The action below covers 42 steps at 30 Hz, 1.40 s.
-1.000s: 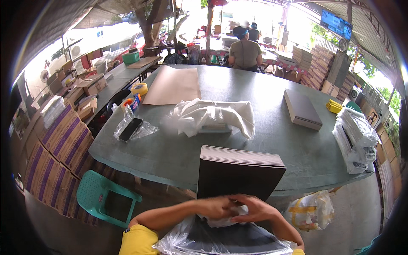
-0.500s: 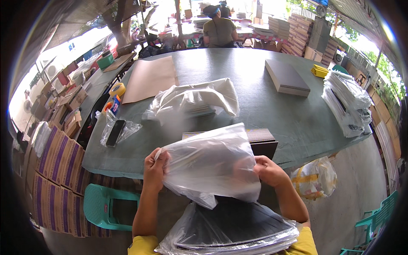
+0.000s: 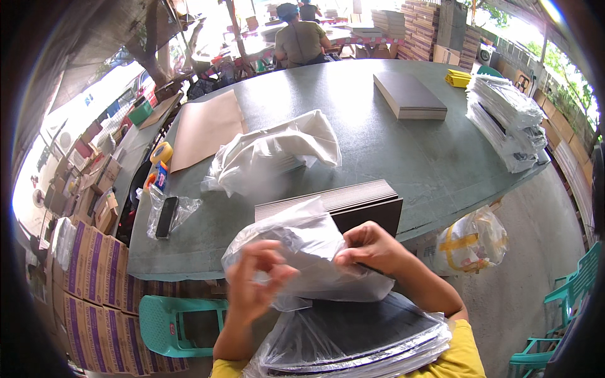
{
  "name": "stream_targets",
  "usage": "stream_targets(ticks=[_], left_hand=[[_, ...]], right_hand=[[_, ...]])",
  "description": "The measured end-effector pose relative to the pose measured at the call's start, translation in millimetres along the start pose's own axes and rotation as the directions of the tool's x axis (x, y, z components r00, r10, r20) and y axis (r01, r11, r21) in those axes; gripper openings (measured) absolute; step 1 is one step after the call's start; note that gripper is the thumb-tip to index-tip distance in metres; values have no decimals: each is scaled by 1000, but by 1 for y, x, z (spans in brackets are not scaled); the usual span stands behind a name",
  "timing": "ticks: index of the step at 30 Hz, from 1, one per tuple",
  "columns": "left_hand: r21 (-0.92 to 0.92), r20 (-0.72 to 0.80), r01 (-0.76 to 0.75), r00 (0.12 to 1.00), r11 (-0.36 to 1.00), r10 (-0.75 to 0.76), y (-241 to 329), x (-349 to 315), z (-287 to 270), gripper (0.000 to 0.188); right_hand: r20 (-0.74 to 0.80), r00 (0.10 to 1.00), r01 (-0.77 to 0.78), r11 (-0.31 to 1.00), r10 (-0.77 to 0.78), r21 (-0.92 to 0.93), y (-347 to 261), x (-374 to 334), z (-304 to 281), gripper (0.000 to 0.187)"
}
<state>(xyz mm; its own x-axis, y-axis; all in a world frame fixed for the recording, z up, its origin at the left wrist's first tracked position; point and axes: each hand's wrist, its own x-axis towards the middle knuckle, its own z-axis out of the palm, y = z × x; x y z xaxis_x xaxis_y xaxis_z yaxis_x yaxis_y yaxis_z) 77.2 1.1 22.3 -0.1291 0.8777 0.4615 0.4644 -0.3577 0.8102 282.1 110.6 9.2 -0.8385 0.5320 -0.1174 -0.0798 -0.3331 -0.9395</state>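
Observation:
My right hand (image 3: pixel 372 252) pinches the edge of a translucent plastic bag (image 3: pixel 302 236), which hangs crumpled above my lap. A small dark edge shows just under that hand; I cannot make out what it is. My left hand (image 3: pixel 257 280) is raised in front of the bag's left part, slightly blurred, fingers curled but apart and nothing between them. Below both hands, a stack of black flat pieces in clear plastic sleeves (image 3: pixel 359 327) rests on my lap. Just beyond the bag, a row of thin dark boards (image 3: pixel 368 211) stands at the table's near edge, partly hidden.
On the green table (image 3: pixel 283 88) lie a whitish plastic sheet (image 3: pixel 271 148), brown paper (image 3: pixel 208 129), tape rolls (image 3: pixel 162 152), a phone (image 3: pixel 166 217), a grey board stack (image 3: pixel 409 97) and plastic-wrapped packs (image 3: pixel 507 123). A teal stool (image 3: pixel 157 324) and cartons (image 3: pixel 94 264) stand left. A person (image 3: pixel 299 41) sits beyond.
My left hand has let go of the bag and lifted away from its left side. The bag has folded and sagged leftward, still held by my right hand. The view has shifted.

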Motion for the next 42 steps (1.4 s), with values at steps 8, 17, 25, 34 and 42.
stream_targets(ticks=[8,17,25,34,42], left_hand=[[-36,155,100,983,994,-93,-9,2,41,40],[-43,184,-28,982,999,36,-12,5,43,34],[11,161,-14,987,1000,12,-23,8,40,28],[87,173,-68,984,994,52,-38,14,36,22],[112,227,-93,972,989,65,-41,13,33,26]], right_hand=[[-71,997,34,999,-31,34,10,-3,-3,22],[33,999,-15,1000,15,3,20,0,-8,22],[-138,990,8,984,-33,-176,26,0,-5,23],[-255,960,-239,816,117,-526,37,-2,-25,20],[-257,966,-145,741,-38,-656,15,7,-7,23]])
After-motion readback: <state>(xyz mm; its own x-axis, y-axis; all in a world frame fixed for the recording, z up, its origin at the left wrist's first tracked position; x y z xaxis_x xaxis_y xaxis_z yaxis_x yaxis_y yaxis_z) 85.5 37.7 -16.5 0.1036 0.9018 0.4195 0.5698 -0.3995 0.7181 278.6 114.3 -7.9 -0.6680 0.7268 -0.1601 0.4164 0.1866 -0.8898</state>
